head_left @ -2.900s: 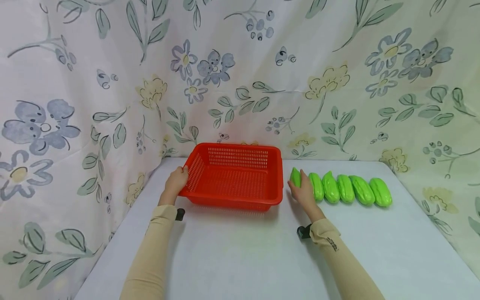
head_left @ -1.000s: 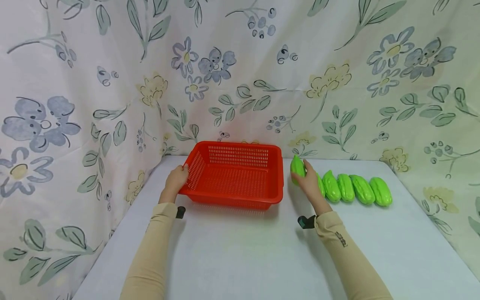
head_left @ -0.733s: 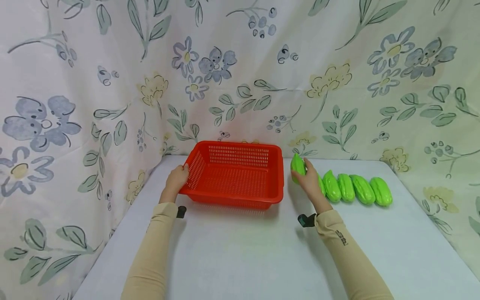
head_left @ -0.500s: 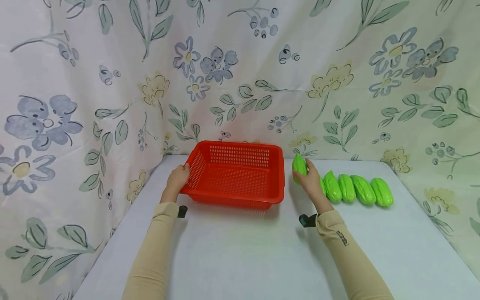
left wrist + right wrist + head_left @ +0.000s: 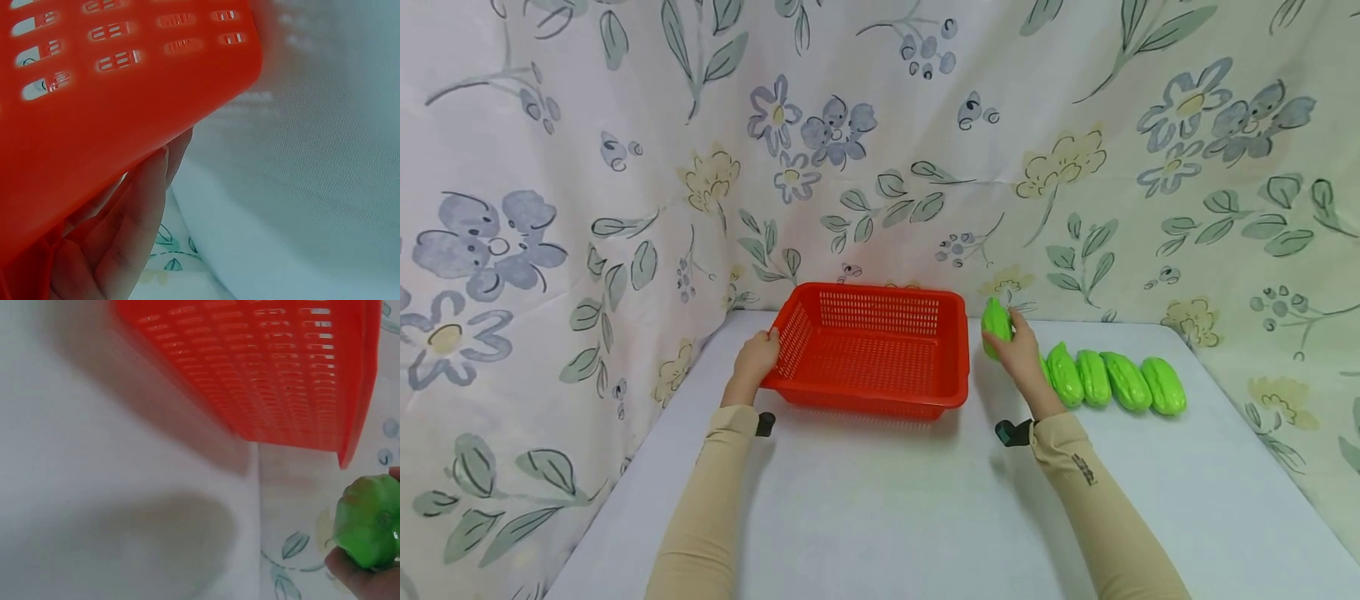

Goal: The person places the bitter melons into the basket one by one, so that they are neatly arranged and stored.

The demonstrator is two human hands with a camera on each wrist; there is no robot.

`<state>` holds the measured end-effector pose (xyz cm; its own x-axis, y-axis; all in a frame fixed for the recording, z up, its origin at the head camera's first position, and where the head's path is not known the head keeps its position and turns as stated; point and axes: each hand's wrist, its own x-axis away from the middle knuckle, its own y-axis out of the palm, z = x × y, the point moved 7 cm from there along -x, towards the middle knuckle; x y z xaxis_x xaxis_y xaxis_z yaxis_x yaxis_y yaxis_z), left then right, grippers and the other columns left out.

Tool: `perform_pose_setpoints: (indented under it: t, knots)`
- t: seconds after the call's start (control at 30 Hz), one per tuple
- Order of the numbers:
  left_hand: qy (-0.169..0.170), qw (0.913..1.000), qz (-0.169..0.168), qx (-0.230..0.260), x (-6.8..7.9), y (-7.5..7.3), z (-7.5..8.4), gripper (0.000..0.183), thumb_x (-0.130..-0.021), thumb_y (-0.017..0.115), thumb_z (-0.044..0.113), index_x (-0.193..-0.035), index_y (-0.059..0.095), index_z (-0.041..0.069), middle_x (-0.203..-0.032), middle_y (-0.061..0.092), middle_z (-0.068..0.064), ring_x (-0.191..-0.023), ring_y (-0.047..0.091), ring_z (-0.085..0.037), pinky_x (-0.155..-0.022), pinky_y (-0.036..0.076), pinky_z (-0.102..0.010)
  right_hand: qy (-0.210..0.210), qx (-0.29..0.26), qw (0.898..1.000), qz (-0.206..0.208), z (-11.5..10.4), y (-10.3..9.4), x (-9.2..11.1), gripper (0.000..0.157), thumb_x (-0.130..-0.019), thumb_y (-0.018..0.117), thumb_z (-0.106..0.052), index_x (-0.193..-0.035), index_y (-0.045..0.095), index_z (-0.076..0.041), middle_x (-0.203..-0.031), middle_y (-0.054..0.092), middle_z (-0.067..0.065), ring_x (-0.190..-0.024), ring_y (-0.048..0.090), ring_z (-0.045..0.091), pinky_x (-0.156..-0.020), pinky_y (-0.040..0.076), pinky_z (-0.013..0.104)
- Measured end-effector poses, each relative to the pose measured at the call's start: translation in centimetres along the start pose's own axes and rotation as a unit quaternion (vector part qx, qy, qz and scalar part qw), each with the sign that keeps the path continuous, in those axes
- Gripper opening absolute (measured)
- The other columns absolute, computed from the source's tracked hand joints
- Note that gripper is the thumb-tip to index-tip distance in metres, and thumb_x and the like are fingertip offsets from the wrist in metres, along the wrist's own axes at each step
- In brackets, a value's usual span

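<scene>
A red plastic basket (image 5: pixel 865 408) with slotted walls stands toward the back of the white table. My left hand (image 5: pixel 756 360) grips its left rim; in the left wrist view, the fingers (image 5: pixel 147 212) lie against the outside of the basket wall. To the right of the basket, my right hand (image 5: pixel 1022 354) holds a glossy green ridged gourd (image 5: pixel 995 321) between thumb and fingers, raised off the table with its pointed tip up. From the right wrist I see the gourd's (image 5: pixel 369 519) rounded, lobed end, apart from the basket wall.
Several more green gourds (image 5: pixel 1127 382) lie in a row on the table to the right, the nearest partly hidden by my right hand. Behind the table (image 5: pixel 865 508) hangs a floral curtain (image 5: pixel 880 192), which also runs along both sides.
My right hand has taken hold of the leftmost gourd and lifted it from the row, rising slightly further in the last half second. The left hand and basket have stayed put.
</scene>
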<state>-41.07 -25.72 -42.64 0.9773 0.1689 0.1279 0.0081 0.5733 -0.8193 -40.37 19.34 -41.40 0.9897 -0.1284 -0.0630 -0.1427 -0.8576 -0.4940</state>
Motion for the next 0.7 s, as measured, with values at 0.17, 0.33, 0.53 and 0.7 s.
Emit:
perform_pose_setpoints:
  t: [0.17, 0.33, 0.53, 0.7]
  knots:
    - [-0.001, 1.0000, 0.000, 0.000, -0.1, 0.1, 0.0, 0.060, -0.107, 0.017, 0.034, -0.142, 0.038, -0.010, -0.139, 0.047, -0.032, -0.118, 0.053, -0.043, -0.099, 0.041, -0.054, -0.016, 0.002, 1.000, 0.002, -1.1, -0.2, -0.3, 0.076, -0.097, 0.059, -0.023, -0.156, 0.015, -0.004, -0.160, 0.023, 0.022, -0.146, 0.027, 0.039, -0.117, 0.027, 0.051]
    - [0.001, 1.0000, 0.002, 0.002, -0.2, 0.0, -0.1, 0.061, -0.107, 0.017, 0.035, -0.141, 0.039, -0.010, -0.139, 0.048, -0.032, -0.117, 0.053, -0.042, -0.100, 0.041, -0.054, -0.033, 0.001, 0.999, 0.004, -2.6, -0.2, -0.4, 0.075, -0.097, 0.059, -0.021, -0.155, 0.017, -0.003, -0.160, 0.024, 0.022, -0.145, 0.029, 0.039, -0.117, 0.028, 0.051]
    - [0.002, 1.0000, -0.001, 0.004, -0.1, 0.1, -0.2, 0.062, -0.106, 0.017, 0.036, -0.139, 0.040, -0.010, -0.137, 0.048, -0.033, -0.117, 0.053, -0.044, -0.099, 0.041, -0.055, -0.052, 0.005, 0.999, 0.004, -4.6, 0.2, -0.5, 0.072, -0.097, 0.059, -0.020, -0.155, 0.019, -0.001, -0.158, 0.026, 0.023, -0.142, 0.032, 0.040, -0.116, 0.029, 0.052]
    - [0.001, 1.0000, -0.002, 0.003, 0.1, 0.2, -0.2, 0.061, -0.106, 0.017, 0.036, -0.141, 0.039, -0.010, -0.139, 0.047, -0.032, -0.120, 0.052, -0.044, -0.102, 0.040, -0.055, -0.057, 0.002, 0.998, -0.008, -6.1, 0.9, -0.4, 0.072, -0.098, 0.058, -0.022, -0.155, 0.019, -0.002, -0.158, 0.026, 0.024, -0.143, 0.031, 0.040, -0.116, 0.029, 0.052]
